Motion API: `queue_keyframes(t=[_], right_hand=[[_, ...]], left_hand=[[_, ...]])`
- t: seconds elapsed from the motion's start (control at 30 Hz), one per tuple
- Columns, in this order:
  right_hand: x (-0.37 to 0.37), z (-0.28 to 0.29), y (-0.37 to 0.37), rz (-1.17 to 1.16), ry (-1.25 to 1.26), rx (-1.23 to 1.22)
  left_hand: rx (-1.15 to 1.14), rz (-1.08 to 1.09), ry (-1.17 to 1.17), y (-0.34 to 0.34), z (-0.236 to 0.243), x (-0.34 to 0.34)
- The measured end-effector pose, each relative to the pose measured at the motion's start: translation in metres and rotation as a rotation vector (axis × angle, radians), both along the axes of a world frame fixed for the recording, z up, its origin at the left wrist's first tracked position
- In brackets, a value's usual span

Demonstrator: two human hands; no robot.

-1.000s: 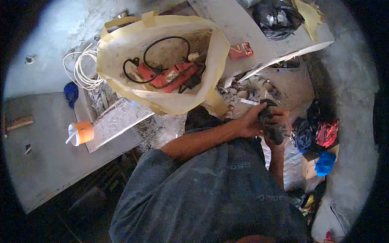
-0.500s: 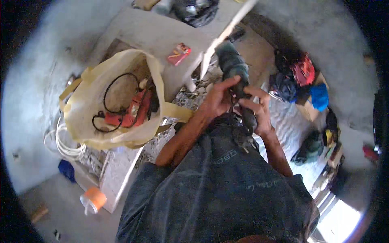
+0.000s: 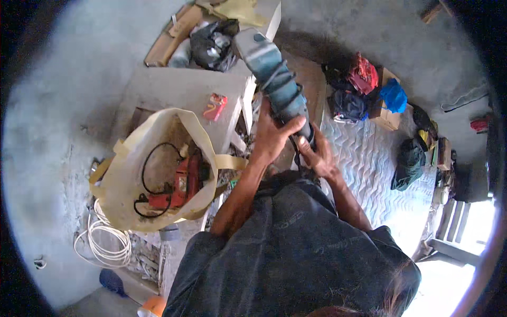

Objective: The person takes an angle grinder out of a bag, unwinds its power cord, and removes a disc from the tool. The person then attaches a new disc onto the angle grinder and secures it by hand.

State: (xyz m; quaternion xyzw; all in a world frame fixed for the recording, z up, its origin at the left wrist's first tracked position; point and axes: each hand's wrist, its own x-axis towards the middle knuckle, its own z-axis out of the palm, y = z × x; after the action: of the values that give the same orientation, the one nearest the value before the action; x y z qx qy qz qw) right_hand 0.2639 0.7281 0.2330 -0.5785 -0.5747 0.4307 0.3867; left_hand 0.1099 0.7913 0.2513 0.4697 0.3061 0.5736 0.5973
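A teal power tool (image 3: pixel 266 66) with a dark cord wound round its body is held up at an angle in the middle of the head view, its head toward the upper left. My left hand (image 3: pixel 272 132) is closed round its lower body from the left, thumb across it. My right hand (image 3: pixel 317 156) grips the narrower lower end from the right, just below. Left of the hands sits a cream fabric bag (image 3: pixel 122 158), open-topped, holding a red power tool (image 3: pixel 182 177) with a black cable. A small red packet (image 3: pixel 215 106) lies on the concrete ledge (image 3: pixel 163 90).
A black bag (image 3: pixel 211 45) and board are at the ledge's far end. A white cable coil (image 3: pixel 105 238) lies by the cream bag. At right are a quilted mattress (image 3: pixel 380 169), clothes (image 3: pixel 362 71), a cardboard box (image 3: pixel 385 116) and a bright doorway (image 3: pixel 443 285) with bars.
Both hands have raised the teal tool upward, its head now farther up and left, with more of its body showing. The view has turned, bringing the mattress and doorway into sight.
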Motion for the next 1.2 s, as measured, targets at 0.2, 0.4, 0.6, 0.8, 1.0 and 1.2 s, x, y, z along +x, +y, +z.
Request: queue_keyframes(t=[0.2,0.4,0.6,0.8,1.0,1.2], right_hand=[[-0.009,0.014,-0.012,-0.089,0.252,0.005],[-0.013,-0.009,-0.02,-0.065,0.252,0.013],[-0.008,-0.008,-0.046,0.138,0.451,-0.095],[0.03,-0.029,-0.069,0.567,1.051,-0.386],[0.035,-0.037,-0.076,0.442,1.513,-0.336],[0.039,-0.03,-0.051,0.377,1.327,-0.383]], left_hand=[[0.228,-0.166,0.021,0.0,0.021,-0.017],[0.149,-0.178,-0.052,0.01,0.046,-0.028],[-0.127,-0.136,-0.136,0.002,0.027,-0.021],[-0.282,-0.131,-0.325,0.006,0.04,-0.03],[-0.119,0.061,-0.257,0.019,0.054,-0.035],[-0.091,0.025,-0.258,0.029,0.045,-0.043]])
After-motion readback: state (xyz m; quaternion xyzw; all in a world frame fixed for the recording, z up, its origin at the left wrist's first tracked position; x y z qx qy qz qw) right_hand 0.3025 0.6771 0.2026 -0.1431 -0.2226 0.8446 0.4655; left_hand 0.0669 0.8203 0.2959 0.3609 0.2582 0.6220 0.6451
